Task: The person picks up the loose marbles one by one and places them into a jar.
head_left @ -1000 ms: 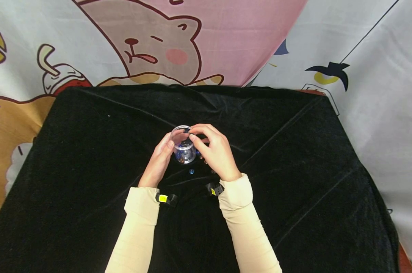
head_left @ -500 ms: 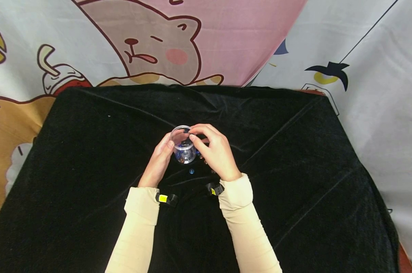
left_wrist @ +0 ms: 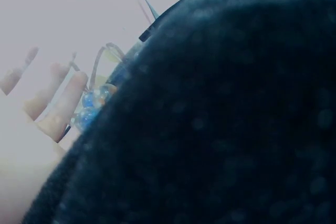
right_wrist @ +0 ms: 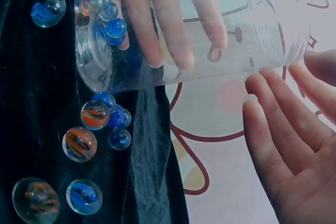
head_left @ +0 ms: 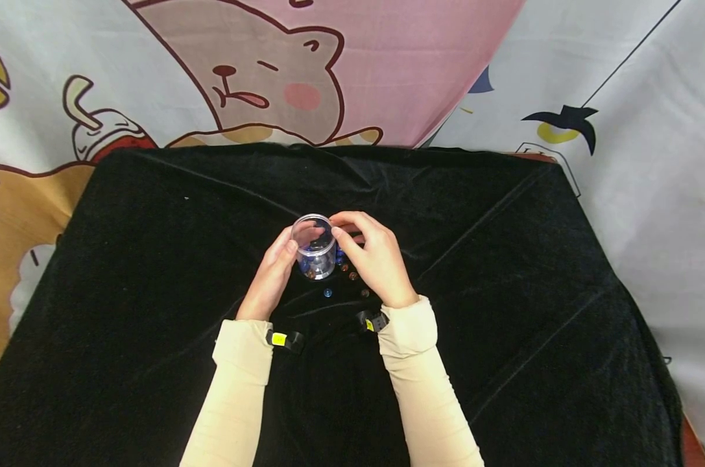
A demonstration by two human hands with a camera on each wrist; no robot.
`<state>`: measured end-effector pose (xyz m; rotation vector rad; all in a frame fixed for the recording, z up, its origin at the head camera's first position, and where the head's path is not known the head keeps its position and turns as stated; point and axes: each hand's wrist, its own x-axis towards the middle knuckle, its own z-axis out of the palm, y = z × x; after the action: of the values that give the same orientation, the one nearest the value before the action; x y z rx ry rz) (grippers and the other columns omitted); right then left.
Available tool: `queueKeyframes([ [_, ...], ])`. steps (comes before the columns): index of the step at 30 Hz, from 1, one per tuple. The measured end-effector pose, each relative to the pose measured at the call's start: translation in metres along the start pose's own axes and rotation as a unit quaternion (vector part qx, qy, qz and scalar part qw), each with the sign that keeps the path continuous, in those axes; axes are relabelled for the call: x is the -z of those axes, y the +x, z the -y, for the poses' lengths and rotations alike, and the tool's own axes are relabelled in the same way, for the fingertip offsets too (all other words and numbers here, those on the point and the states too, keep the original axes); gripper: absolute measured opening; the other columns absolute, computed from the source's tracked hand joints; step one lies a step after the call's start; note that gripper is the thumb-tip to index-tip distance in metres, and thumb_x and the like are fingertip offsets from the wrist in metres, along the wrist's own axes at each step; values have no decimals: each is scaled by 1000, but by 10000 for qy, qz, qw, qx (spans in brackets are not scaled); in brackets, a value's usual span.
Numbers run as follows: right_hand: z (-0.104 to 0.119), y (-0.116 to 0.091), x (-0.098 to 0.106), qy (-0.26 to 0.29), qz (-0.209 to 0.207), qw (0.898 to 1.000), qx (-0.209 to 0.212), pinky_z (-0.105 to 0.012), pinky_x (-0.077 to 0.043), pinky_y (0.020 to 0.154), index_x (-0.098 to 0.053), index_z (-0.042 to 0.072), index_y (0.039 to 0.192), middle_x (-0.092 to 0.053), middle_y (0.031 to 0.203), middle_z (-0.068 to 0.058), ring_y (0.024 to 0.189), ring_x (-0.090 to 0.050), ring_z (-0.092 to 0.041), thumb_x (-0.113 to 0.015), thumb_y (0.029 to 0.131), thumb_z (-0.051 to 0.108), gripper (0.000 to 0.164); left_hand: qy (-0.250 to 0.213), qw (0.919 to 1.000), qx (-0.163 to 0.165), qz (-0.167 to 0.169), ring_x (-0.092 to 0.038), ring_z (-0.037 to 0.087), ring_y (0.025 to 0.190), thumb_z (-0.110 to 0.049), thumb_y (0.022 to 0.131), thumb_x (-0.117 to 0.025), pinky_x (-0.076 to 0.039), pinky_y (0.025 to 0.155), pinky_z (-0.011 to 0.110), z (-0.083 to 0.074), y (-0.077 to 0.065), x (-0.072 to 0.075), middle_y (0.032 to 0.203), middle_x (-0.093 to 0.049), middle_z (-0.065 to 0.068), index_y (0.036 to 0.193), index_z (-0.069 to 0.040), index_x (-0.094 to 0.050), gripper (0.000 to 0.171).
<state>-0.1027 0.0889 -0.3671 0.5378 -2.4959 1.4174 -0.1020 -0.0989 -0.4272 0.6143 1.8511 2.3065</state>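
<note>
Left hand point(head_left: 273, 269) holds jar point(head_left: 319, 263); I see right hand point(head_left: 377, 259) easing back, grip wide; release likely done; marbles point(right_wrist: 80, 144) alongside.

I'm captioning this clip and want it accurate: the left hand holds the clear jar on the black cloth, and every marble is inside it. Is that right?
Not every marble is inside: the right wrist view shows loose marbles lying outside the clear jar, on the black cloth. The left hand does hold the jar there.
</note>
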Motion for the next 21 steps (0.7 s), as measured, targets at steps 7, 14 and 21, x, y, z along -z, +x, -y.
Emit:
queueKeyframes([
  [7, -4, -1, 3, -86, -28, 9999, -122, -27, -48, 76, -62, 17, 105, -60, 99, 10, 87, -56, 0, -55, 88, 31, 23, -71, 9999, -83, 23, -35, 28, 124, -37, 95, -36, -17, 102, 48, 8, 1, 3, 130, -42, 19, 132, -7, -37, 48],
  [14, -10, -1, 7, -188, -58, 9994, -291, -21, -46, 75, -62, 18, 104, -60, 96, 11, 85, -56, 1, -54, 88, 31, 22, -5, 10000, -72, 14, -36, 27, 124, -37, 95, -35, -17, 103, 47, 7, 1, 3, 130, -43, 17, 132, -9, -38, 46],
  [21, -16, -1, 9, -198, -67, 9990, -396, -21, -47, 74, -63, 18, 103, -61, 94, 10, 83, -57, -2, -55, 88, 31, 22, 3, 9999, -98, 29, -35, 27, 124, -35, 95, -34, -17, 103, 47, 7, 1, 3, 130, -43, 17, 132, -7, -37, 46],
])
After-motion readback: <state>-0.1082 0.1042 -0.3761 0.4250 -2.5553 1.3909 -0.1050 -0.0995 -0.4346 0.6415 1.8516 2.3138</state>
